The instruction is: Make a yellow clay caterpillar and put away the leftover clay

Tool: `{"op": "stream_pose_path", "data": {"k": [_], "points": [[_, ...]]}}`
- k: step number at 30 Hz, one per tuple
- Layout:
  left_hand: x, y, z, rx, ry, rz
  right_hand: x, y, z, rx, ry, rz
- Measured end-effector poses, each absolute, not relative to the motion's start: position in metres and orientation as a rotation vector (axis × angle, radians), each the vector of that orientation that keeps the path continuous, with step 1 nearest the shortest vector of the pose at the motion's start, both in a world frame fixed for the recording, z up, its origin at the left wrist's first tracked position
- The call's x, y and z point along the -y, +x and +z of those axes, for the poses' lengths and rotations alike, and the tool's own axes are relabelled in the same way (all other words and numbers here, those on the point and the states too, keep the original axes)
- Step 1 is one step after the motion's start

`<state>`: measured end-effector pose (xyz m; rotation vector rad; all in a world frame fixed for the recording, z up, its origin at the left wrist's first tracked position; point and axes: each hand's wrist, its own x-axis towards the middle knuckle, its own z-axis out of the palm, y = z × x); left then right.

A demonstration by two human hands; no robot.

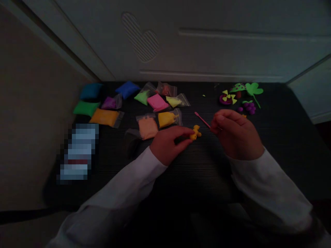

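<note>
Head view: dark surface [287, 148] runs well out to the R of the R hand [239, 137], its back edge at a pale panel [219, 58], w/ a green clover shape [253, 89] & purple cluster [250, 108] back R. Clear bags hold colored soft stuff (peach bag [148, 128] & yellow bag [166, 119] nearest the L hand [168, 143]). L fingers pinch a small yellow figure [196, 132] btwn both hands; R wrist bent inward, fingers curled around a pink tool [203, 120], tip pointing fwd-L.

Yellow figure [196, 132] looks smooth and matt, kinda clay-like; pink stick [203, 120] seems like smooth plastic. Bags [168, 119] are shiny clear plastic, table [186, 172] has fine wood-like ridges, sleeves [121, 187] are matt cloth.
</note>
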<state>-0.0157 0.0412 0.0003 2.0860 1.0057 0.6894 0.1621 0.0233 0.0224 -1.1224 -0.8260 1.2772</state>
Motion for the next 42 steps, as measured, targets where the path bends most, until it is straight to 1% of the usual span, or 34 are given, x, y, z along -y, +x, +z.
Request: {"op": "stream_pose_path", "data": {"k": [4, 8, 13, 18, 24, 37, 42], "points": [[-0.04, -0.018, 0.01, -0.941, 1.586, 0.771, -0.024, 0.163, 0.02, 0.797, -1.127, 1.276], [-0.04, -0.017, 0.01, -0.818, 1.152, 0.853, -0.023, 0.16, 0.018, 0.735, -1.113, 1.297], [-0.039, -0.014, 0.006, -0.686, 0.908, 0.91, -0.018, 0.154, 0.02, 0.713, -1.082, 1.301], [-0.04, -0.014, 0.011, -0.635, 0.714, 0.903, -0.017, 0.153, 0.02, 0.764, -1.069, 1.238], [-0.039, -0.012, 0.016, -0.576, 0.603, 0.88, -0.016, 0.152, 0.019, 0.818, -1.091, 1.213], [-0.039, -0.013, 0.008, -0.571, 0.676, 0.871, -0.017, 0.152, 0.017, 0.772, -1.183, 1.242], [-0.042, -0.013, 0.006, -0.654, 0.696, 0.844, -0.02, 0.153, 0.017, 0.72, -1.225, 1.285]]}}
